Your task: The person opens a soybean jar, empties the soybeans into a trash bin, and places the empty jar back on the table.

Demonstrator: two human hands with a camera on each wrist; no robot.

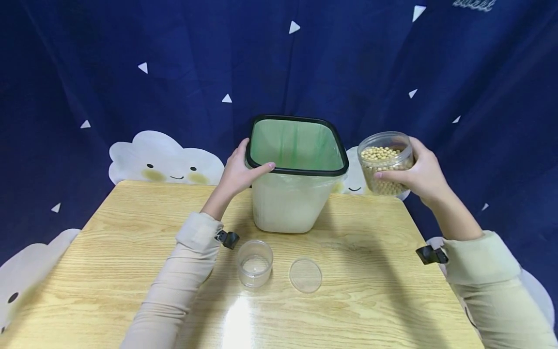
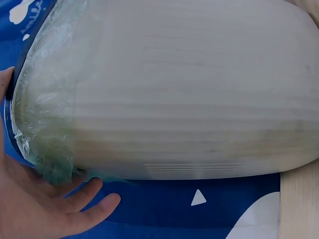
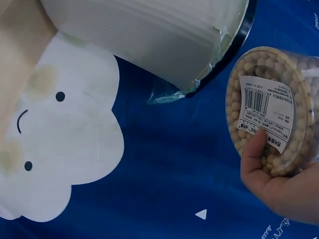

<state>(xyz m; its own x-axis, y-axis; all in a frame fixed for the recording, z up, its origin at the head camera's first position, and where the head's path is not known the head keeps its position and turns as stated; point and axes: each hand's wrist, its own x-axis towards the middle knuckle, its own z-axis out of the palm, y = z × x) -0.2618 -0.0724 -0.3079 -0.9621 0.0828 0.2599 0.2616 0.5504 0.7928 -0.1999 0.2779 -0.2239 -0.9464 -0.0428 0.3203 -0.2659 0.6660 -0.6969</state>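
Note:
A pale trash bin (image 1: 285, 206) with a black rim (image 1: 301, 172) and a green plastic liner (image 1: 301, 140) stands at the table's far edge. My left hand (image 1: 240, 173) grips its left front corner, thumb over the rim; the left wrist view shows the fingers beside the bunched liner (image 2: 55, 124). To the right of the bin, my right hand (image 1: 420, 169) holds a lidless clear jar of soybeans (image 1: 385, 179) up in the air, tilted toward the bin. Its base, with a white barcode label (image 3: 269, 107), faces the right wrist camera, and one fingertip touches that label.
On the wooden table (image 1: 144, 242), nearer than the bin, sit a small clear round container (image 1: 255, 278) and a flat clear lid (image 1: 305, 275). Behind hangs a dark blue curtain (image 1: 183, 72) with white triangles and smiling clouds.

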